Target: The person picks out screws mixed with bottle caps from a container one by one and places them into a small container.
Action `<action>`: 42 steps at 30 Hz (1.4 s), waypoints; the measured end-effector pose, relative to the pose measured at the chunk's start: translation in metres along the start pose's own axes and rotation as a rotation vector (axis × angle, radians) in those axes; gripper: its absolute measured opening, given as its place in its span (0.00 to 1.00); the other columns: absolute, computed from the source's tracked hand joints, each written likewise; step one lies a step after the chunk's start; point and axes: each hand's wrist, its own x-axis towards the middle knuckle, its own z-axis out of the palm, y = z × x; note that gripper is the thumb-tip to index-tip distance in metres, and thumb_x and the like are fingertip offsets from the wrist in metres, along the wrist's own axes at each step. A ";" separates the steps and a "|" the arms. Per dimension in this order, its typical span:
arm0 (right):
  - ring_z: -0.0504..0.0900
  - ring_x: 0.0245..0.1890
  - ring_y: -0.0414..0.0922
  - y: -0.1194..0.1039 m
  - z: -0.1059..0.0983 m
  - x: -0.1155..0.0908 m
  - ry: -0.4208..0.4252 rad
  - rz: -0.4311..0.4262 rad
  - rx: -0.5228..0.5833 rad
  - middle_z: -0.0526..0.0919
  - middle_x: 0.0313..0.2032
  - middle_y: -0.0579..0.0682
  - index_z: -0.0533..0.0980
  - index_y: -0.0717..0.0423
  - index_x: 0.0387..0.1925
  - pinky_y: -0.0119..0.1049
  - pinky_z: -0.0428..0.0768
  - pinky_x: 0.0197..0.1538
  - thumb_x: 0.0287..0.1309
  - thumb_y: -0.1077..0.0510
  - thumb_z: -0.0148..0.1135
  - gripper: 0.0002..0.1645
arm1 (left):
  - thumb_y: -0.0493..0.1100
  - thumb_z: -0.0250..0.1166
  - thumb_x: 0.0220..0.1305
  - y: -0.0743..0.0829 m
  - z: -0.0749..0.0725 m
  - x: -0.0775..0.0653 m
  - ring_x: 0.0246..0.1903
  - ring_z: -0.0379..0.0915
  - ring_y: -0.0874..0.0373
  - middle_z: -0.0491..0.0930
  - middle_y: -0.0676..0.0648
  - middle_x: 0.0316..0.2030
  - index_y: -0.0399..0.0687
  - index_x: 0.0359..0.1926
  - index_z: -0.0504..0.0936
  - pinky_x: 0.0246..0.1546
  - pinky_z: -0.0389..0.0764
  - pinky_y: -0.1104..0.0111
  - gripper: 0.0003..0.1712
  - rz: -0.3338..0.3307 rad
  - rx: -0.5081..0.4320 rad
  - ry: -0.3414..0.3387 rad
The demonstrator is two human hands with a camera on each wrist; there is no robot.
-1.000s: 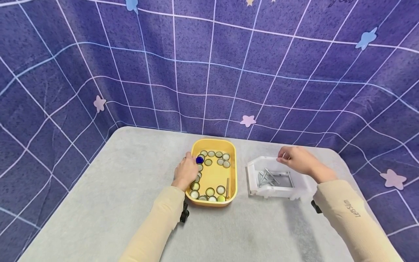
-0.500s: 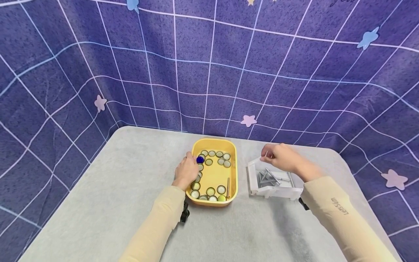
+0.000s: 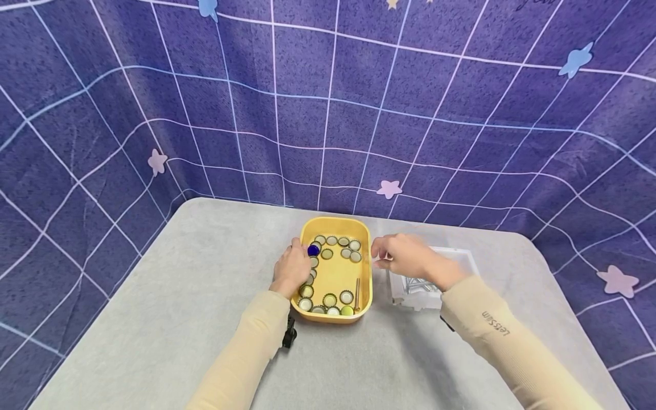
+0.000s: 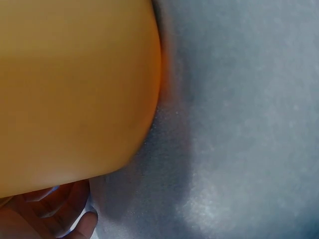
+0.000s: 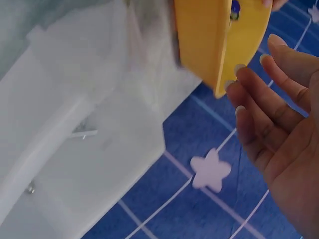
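Observation:
A yellow plastic tub [image 3: 335, 273] stands mid-table, with several bottle caps [image 3: 329, 299] around its inside edges. One blue cap [image 3: 313, 250] lies by the left wall, and a long thin screw [image 3: 357, 293] by the right wall. My left hand [image 3: 293, 266] holds the tub's left rim; in the left wrist view its curled fingers [image 4: 65, 209] show beside the wall. Between the tub and the white bin, my right hand [image 3: 402, 255] hovers near the tub's right rim. The right wrist view shows its fingers [image 5: 269, 107] loosely bent, holding nothing.
The white translucent bin [image 3: 417, 302] sits right of the tub, partly hidden by my right forearm. Several metal screws [image 3: 420, 285] lie inside it. A purple curtain [image 3: 328, 125] with a grid and stars hangs behind the grey table [image 3: 215, 250].
My right hand has moved left, from above the white bin's far right side to beside the yellow tub. The left hand has stayed on the tub's rim.

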 end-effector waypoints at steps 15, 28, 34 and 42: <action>0.81 0.48 0.52 -0.035 0.037 0.021 -0.079 -0.080 -0.207 0.84 0.44 0.48 0.82 0.48 0.37 0.50 0.75 0.57 0.49 0.55 0.74 0.12 | 0.49 0.37 0.79 0.002 0.001 -0.001 0.49 0.80 0.36 0.81 0.34 0.48 0.39 0.58 0.66 0.50 0.77 0.46 0.21 -0.010 -0.006 -0.006; 0.74 0.44 0.45 -0.046 0.069 0.029 -0.251 0.018 -0.301 0.79 0.36 0.43 0.80 0.44 0.32 0.42 0.70 0.52 0.45 0.62 0.71 0.12 | 0.49 0.37 0.79 0.000 0.002 -0.001 0.49 0.79 0.35 0.80 0.34 0.46 0.38 0.55 0.66 0.50 0.77 0.46 0.20 -0.007 -0.004 0.002; 0.73 0.42 0.45 -0.043 0.078 0.032 -0.285 0.040 -0.343 0.77 0.34 0.42 0.78 0.43 0.29 0.40 0.68 0.50 0.45 0.54 0.75 0.11 | 0.49 0.37 0.79 0.000 0.002 0.000 0.49 0.79 0.36 0.79 0.35 0.45 0.38 0.55 0.66 0.50 0.77 0.46 0.21 -0.003 -0.004 0.000; 0.76 0.39 0.43 -0.042 0.085 0.033 -0.280 0.046 -0.347 0.77 0.31 0.40 0.76 0.43 0.28 0.40 0.68 0.50 0.44 0.54 0.75 0.13 | 0.49 0.37 0.79 0.000 0.002 0.001 0.48 0.79 0.36 0.79 0.35 0.45 0.38 0.55 0.66 0.50 0.77 0.45 0.21 0.005 -0.004 0.004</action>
